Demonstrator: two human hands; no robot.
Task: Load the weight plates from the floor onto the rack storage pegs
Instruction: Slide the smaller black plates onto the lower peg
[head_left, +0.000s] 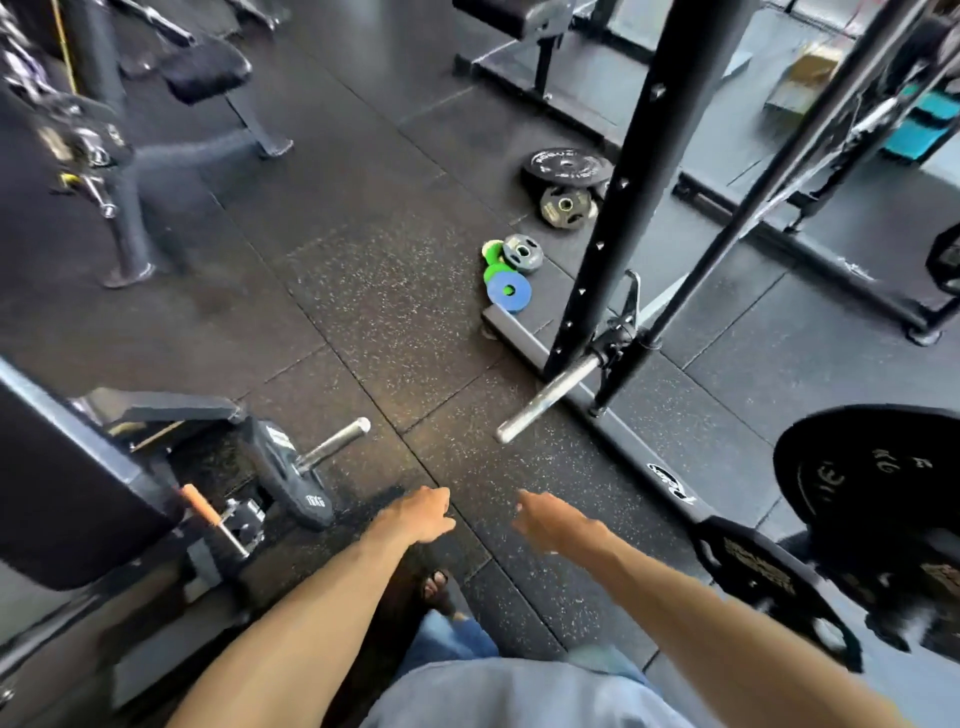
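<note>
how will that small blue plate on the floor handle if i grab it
The blue plate is small and thin, probably light enough for one hand. Lying nearly flat against the green plate, it should slide rather than roll if pushed.

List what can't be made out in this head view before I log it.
All in the head view:
- Green plates: count unclear, as the grey plate and blue plate cover them.
- Upright: hides whatever lies on the floor behind it.
- Big black plate: lettering too small to read.
- Right plates: cut off by the frame edge, markings blurred.
- Machine, top left: motion-blurred.
</note>
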